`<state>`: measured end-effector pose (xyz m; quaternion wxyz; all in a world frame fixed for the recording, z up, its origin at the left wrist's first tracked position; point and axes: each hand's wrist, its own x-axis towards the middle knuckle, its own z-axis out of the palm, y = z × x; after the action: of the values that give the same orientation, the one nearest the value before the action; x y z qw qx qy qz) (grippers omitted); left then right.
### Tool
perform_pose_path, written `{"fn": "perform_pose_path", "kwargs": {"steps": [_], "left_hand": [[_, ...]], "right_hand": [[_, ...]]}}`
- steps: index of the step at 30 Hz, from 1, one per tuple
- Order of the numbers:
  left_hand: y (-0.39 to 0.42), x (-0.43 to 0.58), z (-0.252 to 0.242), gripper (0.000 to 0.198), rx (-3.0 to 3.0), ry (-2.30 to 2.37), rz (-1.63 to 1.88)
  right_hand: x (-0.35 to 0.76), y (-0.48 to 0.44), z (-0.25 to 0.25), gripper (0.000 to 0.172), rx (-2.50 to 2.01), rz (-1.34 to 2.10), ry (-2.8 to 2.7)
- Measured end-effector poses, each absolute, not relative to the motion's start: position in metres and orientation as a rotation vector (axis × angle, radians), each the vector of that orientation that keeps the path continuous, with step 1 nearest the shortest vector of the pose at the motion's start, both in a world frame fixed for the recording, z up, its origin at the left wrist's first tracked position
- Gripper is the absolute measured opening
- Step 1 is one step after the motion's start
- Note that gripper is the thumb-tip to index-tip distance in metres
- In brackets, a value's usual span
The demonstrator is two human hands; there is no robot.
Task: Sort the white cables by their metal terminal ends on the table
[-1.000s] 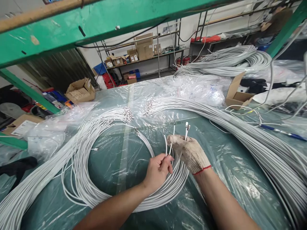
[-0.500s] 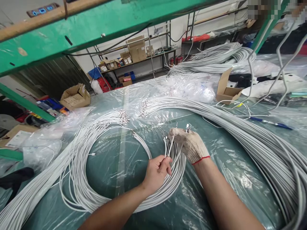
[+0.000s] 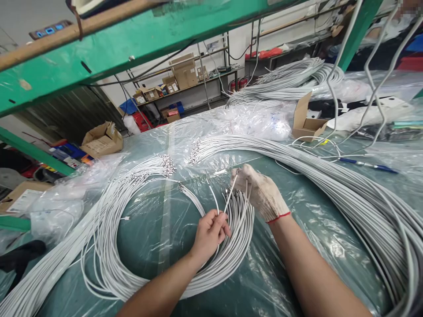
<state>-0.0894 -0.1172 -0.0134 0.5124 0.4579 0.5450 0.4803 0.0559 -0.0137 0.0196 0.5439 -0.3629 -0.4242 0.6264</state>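
A big coil of thin grey cables (image 3: 132, 229) lies on the plastic-covered green table (image 3: 313, 237). My bare left hand (image 3: 209, 233) is closed in a pinch on two of those cable ends at the coil's right side. My right hand (image 3: 261, 193), in a white knit glove with a red cuff, is closed on cable ends with metal connectors just beyond the left hand. A cluster of metal connector tips (image 3: 168, 164) lies at the coil's far side.
A thick bundle of grey cables (image 3: 346, 189) sweeps across the right of the table. An open cardboard box (image 3: 307, 123), a blue pen (image 3: 366, 164) and plastic bags (image 3: 251, 123) lie farther back. A green frame beam (image 3: 132, 35) runs overhead. Shelves with boxes stand behind.
My right hand moved down and away with the connector ends, lowering them toward the coil. My left hand shifted slightly left, still pinching cables. The view tilted a little.
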Motion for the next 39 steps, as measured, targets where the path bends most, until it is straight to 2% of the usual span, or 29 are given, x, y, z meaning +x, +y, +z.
{"fn": "perform_pose_path", "kwargs": {"steps": [7, 11, 16, 21, 28, 39], "left_hand": [[-0.114, -0.092, -0.017, 0.049, 1.101, 1.280, 1.103], [-0.113, -0.093, -0.017, 0.048, 1.109, 1.275, 1.066], [-0.116, -0.090, -0.014, 0.049, 1.102, 1.232, 1.044], [-0.116, -0.088, -0.015, 0.052, 1.138, 1.227, 1.069], [-0.109, -0.098, -0.012, 0.051, 1.281, 1.164, 1.060], [-0.109, -0.097, -0.009, 0.055, 1.305, 0.956, 0.968]], "right_hand": [[0.066, -0.016, 0.031, 0.044, -0.783, 1.624, -0.762], [0.068, -0.017, 0.031, 0.031, -0.678, 1.623, -0.841], [0.066, -0.019, 0.030, 0.027, -0.639, 1.611, -0.847], [0.061, -0.024, 0.030, 0.038, -0.618, 1.742, -0.795], [0.056, -0.029, 0.029, 0.037, -0.721, 1.892, -1.004], [0.055, -0.032, 0.030, 0.034, -0.654, 1.883, -1.005]]}}
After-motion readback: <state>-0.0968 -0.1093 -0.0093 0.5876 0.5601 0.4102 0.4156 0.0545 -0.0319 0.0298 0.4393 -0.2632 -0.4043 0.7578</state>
